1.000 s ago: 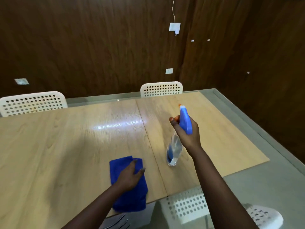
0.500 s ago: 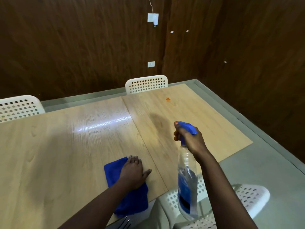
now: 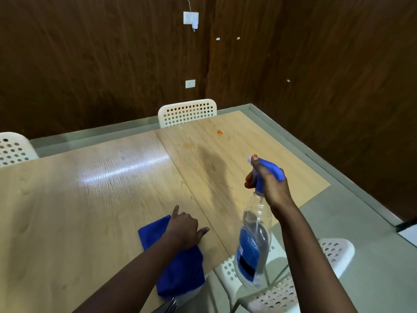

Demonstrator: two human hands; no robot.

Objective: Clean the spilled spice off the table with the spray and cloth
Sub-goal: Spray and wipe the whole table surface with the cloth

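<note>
Spray bottle (image 3: 253,240): light plastic, part-filled; right hand (image 3: 270,186) grips neck, fingers curled at trigger. Cloth (image 3: 178,263): soft, limp; left hand (image 3: 184,228) presses it onto table (image 3: 90,199), fingers partly spread.

The tabletop (image 3: 94,199) is pale wood-grain, with a small orange-red spice speck (image 3: 219,132) near its far edge. The cloth (image 3: 178,265) at the near edge is deep blue. The spray bottle (image 3: 253,245) is clear with a blue label and blue trigger head (white nozzle tip). The chairs (image 3: 187,111) are cream with dotted perforations, against a dark brown wood-grain wall (image 3: 90,64).
</note>
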